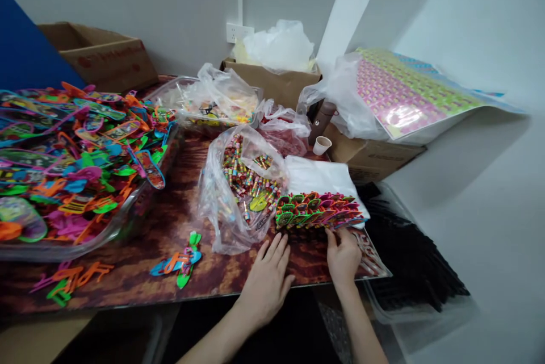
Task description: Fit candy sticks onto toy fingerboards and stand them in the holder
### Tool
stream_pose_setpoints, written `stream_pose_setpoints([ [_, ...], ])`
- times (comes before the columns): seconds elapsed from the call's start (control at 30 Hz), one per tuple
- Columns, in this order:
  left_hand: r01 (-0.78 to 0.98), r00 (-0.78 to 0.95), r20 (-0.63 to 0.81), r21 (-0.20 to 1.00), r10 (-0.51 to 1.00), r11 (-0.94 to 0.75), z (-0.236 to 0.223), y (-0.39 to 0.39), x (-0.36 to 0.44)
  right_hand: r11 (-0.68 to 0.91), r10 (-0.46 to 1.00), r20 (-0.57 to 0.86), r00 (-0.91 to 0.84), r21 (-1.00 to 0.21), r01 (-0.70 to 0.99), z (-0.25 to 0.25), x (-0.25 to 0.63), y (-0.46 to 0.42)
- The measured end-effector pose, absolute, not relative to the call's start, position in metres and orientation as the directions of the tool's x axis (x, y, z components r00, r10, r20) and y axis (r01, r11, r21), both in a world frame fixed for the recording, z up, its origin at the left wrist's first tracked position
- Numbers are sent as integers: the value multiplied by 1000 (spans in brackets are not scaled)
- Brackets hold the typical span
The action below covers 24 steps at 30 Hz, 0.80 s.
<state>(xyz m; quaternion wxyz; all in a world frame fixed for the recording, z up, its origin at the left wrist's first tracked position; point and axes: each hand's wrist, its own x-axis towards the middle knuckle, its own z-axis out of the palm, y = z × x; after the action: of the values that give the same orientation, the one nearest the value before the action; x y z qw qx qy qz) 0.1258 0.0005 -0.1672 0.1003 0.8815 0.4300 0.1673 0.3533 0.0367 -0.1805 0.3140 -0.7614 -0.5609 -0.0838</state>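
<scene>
Neat rows of small plastic toys [319, 209], green at the left and pink and orange at the right, lie at the near edge of a stack of clear plastic bags [321, 174]. My left hand [268, 276] rests palm down near the table's front edge, fingers stretched, with its fingertips by the left end of the rows. At their right end is my right hand [344, 255], its fingers apart and slightly bent, close to or touching the near side. Neither hand visibly holds anything. Beside the rows, an open plastic bag [217, 205] contains many small colourful tube-like pieces.
A clear tub [97, 247] heaped with toy skateboards [121, 131] fills the left. Loose toy parts [183, 262] lie in front. Behind stand a paper cup [322, 145], a dark bottle [322, 120], cartons [276, 83] and printed sheets [409, 91]. Black items [417, 256] fill a bin at right.
</scene>
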Motion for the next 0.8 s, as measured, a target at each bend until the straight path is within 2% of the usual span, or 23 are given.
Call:
stream_pose_setpoints([
  [0.2, 704, 576, 175, 390, 798, -594, -162, -1, 126, -153, 821, 473, 320, -358, 921, -175, 353, 36],
  [0.4, 694, 524, 129, 508, 842, -510, -136, -18, 99, -234, 835, 424, 352, -305, 923, -177, 357, 37],
  [0.5, 685, 488, 128, 557, 863, -470, -122, -33, 72, -253, 825, 448, 346, -255, 933, -181, 357, 38],
  [0.6, 695, 374, 199, 586, 906, -416, -118, -47, 43, -226, 801, 506, 320, -238, 944, -187, 357, 39],
  [0.7, 734, 148, 309, 602, 939, -314, -125, -53, 11, -216, 791, 522, 320, -251, 943, -191, 359, 42],
  [0.8, 801, -71, 355, 577, 932, -158, -137, -52, -25, -211, 806, 482, 344, -309, 927, -188, 361, 42],
])
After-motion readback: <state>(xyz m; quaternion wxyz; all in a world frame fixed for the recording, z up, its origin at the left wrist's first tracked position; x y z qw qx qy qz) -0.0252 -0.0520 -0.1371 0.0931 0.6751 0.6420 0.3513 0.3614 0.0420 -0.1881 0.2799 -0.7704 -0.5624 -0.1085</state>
